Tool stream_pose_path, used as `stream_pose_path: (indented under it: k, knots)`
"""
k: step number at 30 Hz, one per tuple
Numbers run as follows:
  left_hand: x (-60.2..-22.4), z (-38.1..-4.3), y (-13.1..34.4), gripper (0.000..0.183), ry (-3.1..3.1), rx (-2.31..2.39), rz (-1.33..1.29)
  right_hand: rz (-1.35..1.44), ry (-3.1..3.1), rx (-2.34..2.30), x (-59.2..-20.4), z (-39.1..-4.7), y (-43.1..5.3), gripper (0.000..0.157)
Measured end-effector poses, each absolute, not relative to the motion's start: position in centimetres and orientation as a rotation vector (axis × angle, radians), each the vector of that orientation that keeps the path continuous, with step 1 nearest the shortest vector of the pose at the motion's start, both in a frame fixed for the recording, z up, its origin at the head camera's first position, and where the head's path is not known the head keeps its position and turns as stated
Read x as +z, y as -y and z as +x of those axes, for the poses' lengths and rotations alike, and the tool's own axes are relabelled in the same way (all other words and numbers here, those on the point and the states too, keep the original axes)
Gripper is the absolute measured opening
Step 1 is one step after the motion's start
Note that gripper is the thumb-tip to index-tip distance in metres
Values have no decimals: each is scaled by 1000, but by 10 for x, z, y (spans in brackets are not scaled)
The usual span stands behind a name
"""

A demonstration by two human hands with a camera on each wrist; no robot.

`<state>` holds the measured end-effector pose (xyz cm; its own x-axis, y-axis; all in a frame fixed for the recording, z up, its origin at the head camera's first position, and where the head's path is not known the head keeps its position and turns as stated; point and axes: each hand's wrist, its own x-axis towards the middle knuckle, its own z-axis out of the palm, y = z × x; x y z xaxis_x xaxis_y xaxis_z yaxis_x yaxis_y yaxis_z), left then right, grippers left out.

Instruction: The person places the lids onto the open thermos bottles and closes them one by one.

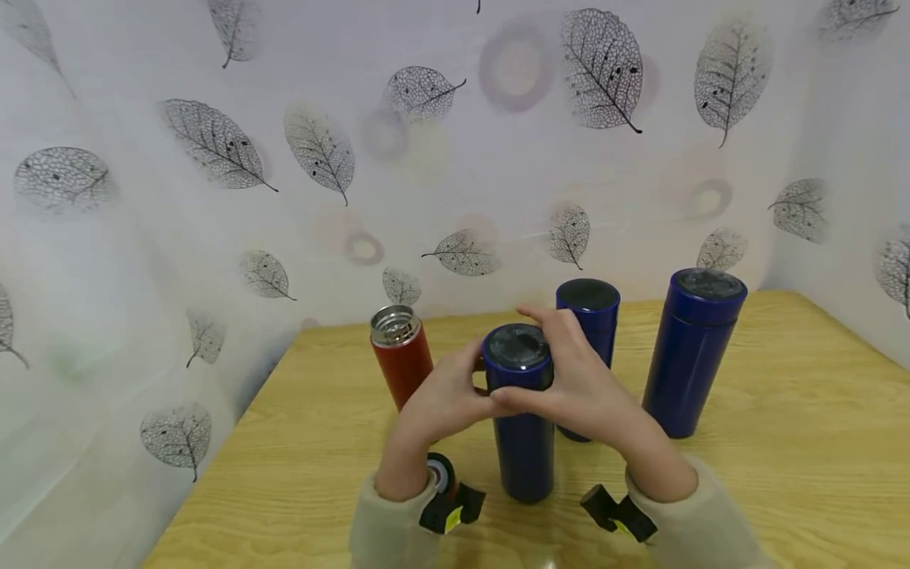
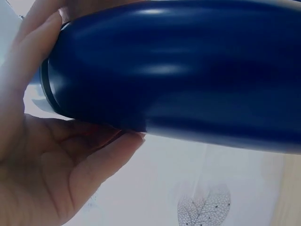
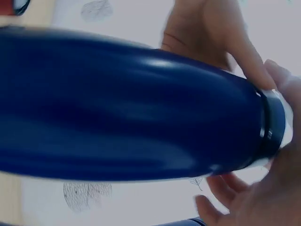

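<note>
Upright in front of me is a dark blue thermos (image 1: 526, 458) with a black-topped lid (image 1: 517, 348). My left hand (image 1: 451, 395) curls round its upper left side, while my right hand (image 1: 579, 379) grips the top from the right, fingers behind and thumb in front. The two thumbs meet just below the lid in the head view. The glossy blue body fills much of both wrist views, and the right wrist view shows fingers and a thumb at the dark seam under the lid.
An uncapped red thermos (image 1: 404, 363) stands behind my left hand. Two more blue thermoses are at the right, one (image 1: 593, 316) partly behind my right hand, the other (image 1: 690, 363) farther right. A round dark-rimmed piece (image 1: 441, 472) lies by my left wrist on the wooden table (image 1: 284, 474).
</note>
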<state>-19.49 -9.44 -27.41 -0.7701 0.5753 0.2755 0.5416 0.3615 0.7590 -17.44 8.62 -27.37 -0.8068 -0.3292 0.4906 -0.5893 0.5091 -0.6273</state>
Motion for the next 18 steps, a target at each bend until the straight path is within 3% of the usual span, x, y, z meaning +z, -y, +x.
stream_pose_path:
  k: [7, 18]
  knots:
    - [-272, -196, 95, 58, -2419, 1497, 1018, 1049, 2387, 1300, -266, -175, -99, 73]
    - [-272, -195, 95, 56, -2522, 1410, 1066, 794, 2449, 1228, -271, -176, -91, 79]
